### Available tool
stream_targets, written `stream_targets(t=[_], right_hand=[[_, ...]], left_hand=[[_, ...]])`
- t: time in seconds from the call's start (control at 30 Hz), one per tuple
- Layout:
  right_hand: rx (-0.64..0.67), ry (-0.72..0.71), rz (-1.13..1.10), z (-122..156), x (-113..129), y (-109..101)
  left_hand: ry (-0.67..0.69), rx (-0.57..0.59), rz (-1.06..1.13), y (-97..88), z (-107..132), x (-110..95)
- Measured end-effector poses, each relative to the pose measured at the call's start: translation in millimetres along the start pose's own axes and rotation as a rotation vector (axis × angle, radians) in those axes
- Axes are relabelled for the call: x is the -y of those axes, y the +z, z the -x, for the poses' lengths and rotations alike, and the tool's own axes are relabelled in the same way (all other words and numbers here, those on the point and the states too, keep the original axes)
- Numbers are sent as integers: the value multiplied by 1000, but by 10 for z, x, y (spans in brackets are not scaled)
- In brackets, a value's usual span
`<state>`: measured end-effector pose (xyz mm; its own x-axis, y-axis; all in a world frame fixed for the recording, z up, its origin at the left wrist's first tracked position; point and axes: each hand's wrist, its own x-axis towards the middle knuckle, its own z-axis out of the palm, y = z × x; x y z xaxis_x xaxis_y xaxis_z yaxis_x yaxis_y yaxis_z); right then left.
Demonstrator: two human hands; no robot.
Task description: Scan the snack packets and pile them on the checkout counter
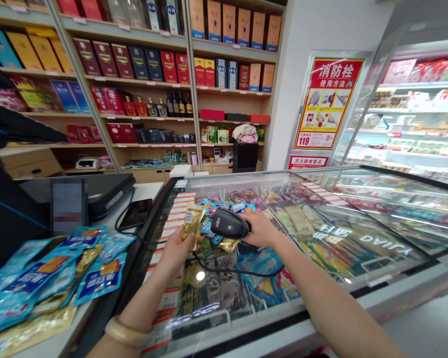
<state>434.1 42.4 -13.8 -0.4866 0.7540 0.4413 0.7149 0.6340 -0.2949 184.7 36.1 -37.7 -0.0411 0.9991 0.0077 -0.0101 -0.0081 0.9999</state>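
My left hand (pixel 179 247) grips a small gold snack packet (pixel 192 222), held upright above the glass lid of a chest freezer (pixel 358 278). My right hand (pixel 260 229) is closed round the handle of a black barcode scanner (pixel 228 223), whose head points left at the packet, a few centimetres from it. The scanner's black cable (pixel 239 272) droops over the glass below both hands. A gold bracelet (pixel 124 332) sits on my left wrist.
A heap of blue and gold snack packets (pixel 48 278) lies on the white counter at left, beside a black phone (pixel 136 214) and a dark till device (pixel 108 191). Shelves of boxed bottles (pixel 134 64) fill the back wall. An open chiller (pixel 414 114) stands at right.
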Motion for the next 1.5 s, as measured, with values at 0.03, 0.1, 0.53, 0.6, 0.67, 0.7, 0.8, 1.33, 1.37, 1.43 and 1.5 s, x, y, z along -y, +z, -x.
stream_targets(t=[0.03,0.1,0.53,0.6,0.67,0.7,0.8,1.33,1.37,1.43,1.5], right_hand=[[2,-3,4,-1,1,-1],[2,-8,3,0,-3,1],[3,4,25,1,19,-7],[12,22,36,3,22,-8],[10,34,43,6,13,0],[3,36,44,7,5,6],[-40,40,32,7,-33,11],[-220,668,329,216,-716,-192],[-215,682,328,222,-739,-183],[-207,683,330,223,-766,-160],[-204,665,335,215,-772,-140]], left_hand=[[-3,0,1,-3,-4,8],[-5,3,-2,-9,-14,27],[-11,-9,21,-5,-6,29],[-11,-6,23,-5,-4,19],[-17,-2,20,-6,-4,17],[-21,-2,19,-7,-5,22],[-11,0,1,-17,-17,59],[456,31,-1224,620,-388,-182],[433,45,-1226,674,-420,-181],[418,62,-1193,733,-467,-161],[460,55,-1122,706,-472,-118]])
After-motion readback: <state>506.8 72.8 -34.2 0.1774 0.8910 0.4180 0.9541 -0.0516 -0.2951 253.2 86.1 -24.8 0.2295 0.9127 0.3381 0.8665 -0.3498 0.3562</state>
